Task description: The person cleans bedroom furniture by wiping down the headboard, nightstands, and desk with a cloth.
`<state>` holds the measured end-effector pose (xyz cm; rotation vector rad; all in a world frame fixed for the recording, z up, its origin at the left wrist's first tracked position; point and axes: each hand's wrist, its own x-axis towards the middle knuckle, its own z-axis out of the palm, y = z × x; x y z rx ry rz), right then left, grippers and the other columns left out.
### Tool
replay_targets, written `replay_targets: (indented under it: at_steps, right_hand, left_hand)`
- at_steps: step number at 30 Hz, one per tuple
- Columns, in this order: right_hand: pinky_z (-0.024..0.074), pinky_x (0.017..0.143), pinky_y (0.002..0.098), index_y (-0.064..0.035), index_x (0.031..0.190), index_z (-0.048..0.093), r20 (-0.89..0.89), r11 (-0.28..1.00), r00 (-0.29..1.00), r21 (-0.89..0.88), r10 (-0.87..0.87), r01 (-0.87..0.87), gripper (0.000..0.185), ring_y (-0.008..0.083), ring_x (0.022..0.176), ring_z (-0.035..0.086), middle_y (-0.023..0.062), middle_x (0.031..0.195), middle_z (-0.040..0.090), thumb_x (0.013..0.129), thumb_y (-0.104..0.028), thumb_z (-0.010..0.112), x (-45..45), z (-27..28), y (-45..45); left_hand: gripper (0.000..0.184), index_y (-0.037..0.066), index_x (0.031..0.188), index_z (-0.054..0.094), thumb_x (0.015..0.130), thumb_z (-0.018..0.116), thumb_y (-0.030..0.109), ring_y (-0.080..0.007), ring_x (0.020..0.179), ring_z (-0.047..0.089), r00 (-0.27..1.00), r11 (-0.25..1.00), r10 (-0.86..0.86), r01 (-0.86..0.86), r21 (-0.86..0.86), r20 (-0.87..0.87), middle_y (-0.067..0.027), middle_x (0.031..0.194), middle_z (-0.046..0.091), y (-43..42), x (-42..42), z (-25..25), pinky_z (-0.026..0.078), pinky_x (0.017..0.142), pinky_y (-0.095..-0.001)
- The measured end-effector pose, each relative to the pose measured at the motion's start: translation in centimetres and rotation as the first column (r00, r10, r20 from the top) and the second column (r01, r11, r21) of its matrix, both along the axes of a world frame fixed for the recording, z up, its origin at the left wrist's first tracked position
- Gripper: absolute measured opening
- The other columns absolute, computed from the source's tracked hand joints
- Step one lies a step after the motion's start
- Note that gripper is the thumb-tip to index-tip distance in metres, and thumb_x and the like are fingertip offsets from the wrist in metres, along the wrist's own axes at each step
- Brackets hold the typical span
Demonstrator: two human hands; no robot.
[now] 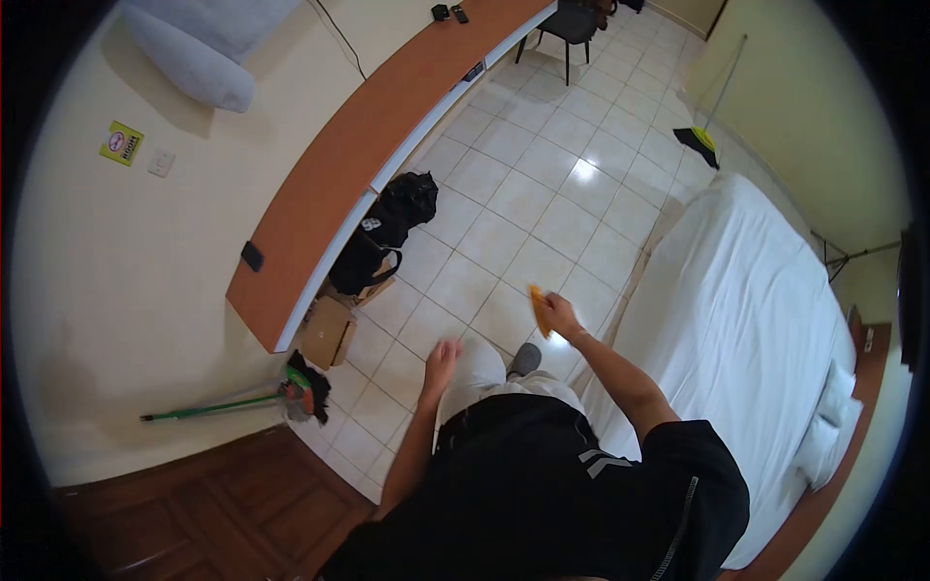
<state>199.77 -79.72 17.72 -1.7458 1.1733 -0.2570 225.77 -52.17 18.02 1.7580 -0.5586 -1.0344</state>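
My right hand (pixel 559 316) is closed around a thin, flat orange piece (pixel 539 312), held out over the tiled floor on the bed's side. The piece is narrow and slightly curved, and blur hides whether it is cloth or something stiff. My left hand (pixel 444 360) hangs by my left thigh with its fingers curled in, a little blurred. Nothing shows in it. Below the right hand, a grey shoe (pixel 525 360) stands on the floor.
A bed with a white sheet (pixel 717 300) runs along the right. At left, a long brown counter (pixel 320 194) hangs above black bags (pixel 373 247) and a cardboard box (pixel 327 332). Brooms (pixel 696 143) (pixel 305 387) lean or lie nearby. A chair (pixel 569 24) stands far off.
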Motion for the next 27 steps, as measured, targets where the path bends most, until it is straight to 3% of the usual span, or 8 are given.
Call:
replay_targets:
  at_steps: [2,5,8,13,18,22,24,27]
  right_hand:
    - [0.0559,0.092,0.0468,-0.0027,0.103,0.076,0.189,0.936,0.973,-0.347,0.13,-0.058,0.019,0.0396,0.106,0.067,0.021,0.103,0.072,0.096,-0.018,0.068,7.2,1.9,-4.0]
    - [0.0551,0.094,0.0478,0.0007,0.105,0.073,0.347,0.869,0.908,-0.494,0.237,-0.038,0.018,0.0403,0.107,0.067,0.0211,0.106,0.071,0.094,-0.013,0.069,16.9,9.0,-8.6]
    - [0.0571,0.091,0.0426,0.0004,0.117,0.07,0.337,0.907,0.848,-0.248,0.409,-0.34,0.024,0.0383,0.103,0.07,0.0187,0.113,0.073,0.096,-0.01,0.07,23.0,11.6,-13.2]
    - [0.0566,0.1,0.0405,-0.0024,0.136,0.067,0.409,0.939,0.846,-0.15,0.343,-0.308,0.032,0.0318,0.116,0.072,0.0183,0.126,0.074,0.107,-0.016,0.062,26.5,9.6,-20.7]
    - [0.0584,0.093,0.0353,-0.0087,0.142,0.064,0.066,0.986,0.993,0.144,-0.098,0.087,0.035,0.0195,0.109,0.071,0.0101,0.121,0.075,0.11,-0.02,0.062,14.5,-2.3,-31.2]
    - [0.0569,0.075,0.0324,-0.0106,0.116,0.068,-0.234,0.766,0.781,0.172,-0.579,0.62,0.018,0.0182,0.093,0.068,0.005,0.097,0.069,0.107,-0.02,0.055,-7.6,-17.3,-33.2]
    - [0.0568,0.074,0.0411,-0.0115,0.11,0.071,-0.624,0.921,0.693,-0.125,-0.362,0.369,0.017,0.0233,0.092,0.069,0.0047,0.091,0.066,0.1,-0.02,0.061,-10.1,-10.7,-31.1]
    - [0.0569,0.097,0.0498,-0.0112,0.121,0.074,-0.893,0.928,0.317,0.228,0.32,-0.294,0.044,0.0292,0.111,0.072,0.0115,0.115,0.078,0.099,-0.047,0.064,-12.1,-11.4,-27.5]
  left_hand:
    - [0.056,-0.001,0.126,0.069,0.115,0.046,0.05,-0.0226,0.12,0.067,0.978,0.988,-0.154,0.155,0.006,0.143,-0.0121,0.121,0.074,-10.8,0.9,6.3,0.052,0.104,-0.037]
    - [0.062,0.001,0.133,0.064,0.114,0.045,0.056,-0.0244,0.124,0.065,0.997,0.996,0.083,-0.083,-0.023,0.0,-0.0086,0.125,0.072,-22.9,3.0,6.1,0.052,0.104,-0.0376]
    - [0.055,0.004,0.142,0.058,0.113,0.049,0.05,-0.0233,0.115,0.07,0.874,0.966,0.243,-0.257,0.026,-0.421,-0.0102,0.127,0.07,-30.2,7.8,4.8,0.055,0.099,-0.0331]
    - [0.041,0.005,0.144,0.057,0.114,0.052,0.032,-0.0235,0.111,0.072,0.647,0.723,0.583,-0.689,-0.049,-0.492,-0.0107,0.125,0.071,-40.9,16.2,2.7,0.058,0.095,-0.0353]
    - [0.047,-0.007,0.14,0.055,0.114,0.05,0.033,-0.0303,0.102,0.071,0.622,0.602,0.782,-0.77,-0.213,-0.041,-0.0194,0.121,0.07,-47.3,32.1,0.2,0.056,0.089,-0.041]
    - [0.049,-0.014,0.136,0.055,0.115,0.045,0.029,-0.0446,0.112,0.067,0.55,0.64,0.759,-0.728,-0.244,0.35,-0.0314,0.127,0.068,-52.5,41.0,5.6,0.051,0.098,-0.0456]
    - [0.05,-0.013,0.141,0.052,0.114,0.046,0.029,-0.0462,0.127,0.06,0.569,0.781,0.59,-0.582,-0.226,0.573,-0.0338,0.138,0.061,-55.0,44.1,5.3,0.046,0.108,-0.0469]
    - [0.061,-0.011,0.153,0.041,0.112,0.049,0.034,-0.0508,0.147,0.041,0.564,0.936,0.095,-0.331,0.119,0.82,-0.0366,0.158,0.042,-57.6,46.3,-1.0,0.034,0.122,-0.0527]
